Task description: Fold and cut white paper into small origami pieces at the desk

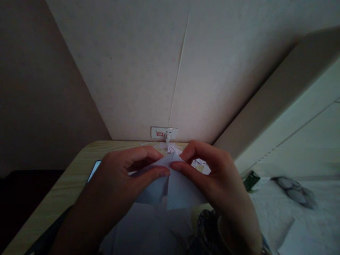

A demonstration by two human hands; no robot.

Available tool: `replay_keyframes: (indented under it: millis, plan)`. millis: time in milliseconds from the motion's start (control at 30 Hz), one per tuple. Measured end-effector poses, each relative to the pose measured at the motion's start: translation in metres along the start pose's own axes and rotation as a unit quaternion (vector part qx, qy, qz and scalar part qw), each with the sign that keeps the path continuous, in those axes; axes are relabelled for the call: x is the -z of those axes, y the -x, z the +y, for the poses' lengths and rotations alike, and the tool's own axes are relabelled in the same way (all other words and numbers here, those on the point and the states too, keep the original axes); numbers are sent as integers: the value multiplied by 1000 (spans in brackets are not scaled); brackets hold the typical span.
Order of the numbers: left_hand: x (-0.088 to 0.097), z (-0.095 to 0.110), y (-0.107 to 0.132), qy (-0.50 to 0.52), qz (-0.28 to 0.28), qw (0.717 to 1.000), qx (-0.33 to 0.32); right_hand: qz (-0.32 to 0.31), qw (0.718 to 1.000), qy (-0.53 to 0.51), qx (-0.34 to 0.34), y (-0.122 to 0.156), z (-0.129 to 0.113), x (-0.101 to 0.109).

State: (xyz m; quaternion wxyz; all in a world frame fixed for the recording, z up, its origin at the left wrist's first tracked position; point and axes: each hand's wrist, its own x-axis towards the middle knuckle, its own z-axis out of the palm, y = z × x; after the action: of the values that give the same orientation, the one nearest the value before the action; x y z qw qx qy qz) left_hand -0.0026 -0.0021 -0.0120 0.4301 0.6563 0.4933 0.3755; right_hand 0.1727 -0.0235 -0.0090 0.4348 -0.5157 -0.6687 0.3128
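Note:
A folded sheet of white paper (183, 191) is held up over the table, its pointed top between my hands. My left hand (127, 173) pinches the left slope near the tip, thumb in front and fingers behind. On the other slope, my right hand (212, 173) pinches the paper the same way, its thumb close to the left thumb. Two flaps hang below the thumbs with a gap between them. Under the folded piece lies more white paper (148, 230). Both hands cover part of the folded sheet.
The wooden table (69, 170) meets a wall with a socket (164, 133) and a plug in it. Paper scraps (174, 148) lie behind my hands. A phone (94, 169) is partly hidden at left. At right are a green-and-white packet (252, 181) and a grey item (294, 191).

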Motion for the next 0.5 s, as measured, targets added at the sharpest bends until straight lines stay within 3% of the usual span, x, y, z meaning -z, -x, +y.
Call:
replay_keyframes:
  millis: [267, 500]
  plan:
    - [-1, 7, 0, -68, 29, 997, -23, 31, 999, 15, -4, 1, -2, -3]
    - [-3, 1, 2, -2, 64, 998, -2, -41, 998, 13, -34, 0, 4, 1]
